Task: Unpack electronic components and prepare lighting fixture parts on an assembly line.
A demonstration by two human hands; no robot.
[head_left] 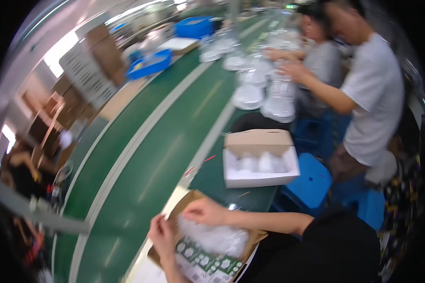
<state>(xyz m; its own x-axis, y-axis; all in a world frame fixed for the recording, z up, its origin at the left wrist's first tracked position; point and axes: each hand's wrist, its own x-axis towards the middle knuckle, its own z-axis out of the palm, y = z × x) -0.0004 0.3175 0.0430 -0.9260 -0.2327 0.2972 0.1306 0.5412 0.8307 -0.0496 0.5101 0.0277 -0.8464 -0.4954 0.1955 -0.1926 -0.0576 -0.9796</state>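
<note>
In front of me stands an open cardboard box (180,200) with brown inner walls, at the edge of the green belt. Inside lie crumpled see-through plastic bags (217,240) on top of green and white printed cards (198,257). My right hand (205,211) is over the far part of the box, fingers pinched together at the edge of the bags; what they grip is too blurred to make out. My left hand (161,234) is at the box's left side, fingertips closed together, with anything between them too small to tell.
A white carton (262,179) with its lid up holds small whitish items. Beyond it stand several see-through domed containers (250,94), where two people work. A green conveyor (151,165) runs along my left. Blue stools (311,179) are at right; blue bins (151,66) lie across the belt.
</note>
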